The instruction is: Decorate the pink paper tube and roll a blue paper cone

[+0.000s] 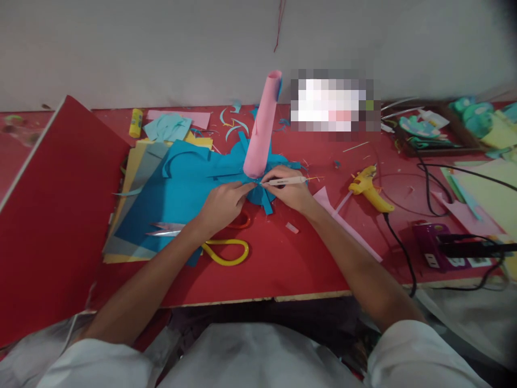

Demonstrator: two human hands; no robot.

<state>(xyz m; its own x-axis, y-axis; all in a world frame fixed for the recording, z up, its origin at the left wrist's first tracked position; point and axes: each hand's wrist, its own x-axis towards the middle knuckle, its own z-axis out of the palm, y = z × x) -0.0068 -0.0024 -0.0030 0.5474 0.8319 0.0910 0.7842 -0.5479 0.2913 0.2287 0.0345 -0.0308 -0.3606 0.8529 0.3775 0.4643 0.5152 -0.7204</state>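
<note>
A pink paper cone (262,126) stands on a blue paper base (293,164) cut into rounded lobes and strips. My right hand (288,188) pinches a slim white pen-like tool (287,181), its tip at the foot of the cone. From the other side, my left hand (224,205) rests on the blue paper, index finger stretched towards that tip and other fingers partly bent. Under my left wrist lies a pair of scissors with a yellow and an orange handle loop (228,252). What the tool tip touches is too small to make out.
Stacked blue, grey and yellow sheets (141,215) lie left, beside a tilted red board (60,215). A yellow glue gun (369,188) with its cord, a purple power strip (430,245) and a framed tray (428,134) are right. A glue stick (136,123) and paper scraps lie behind.
</note>
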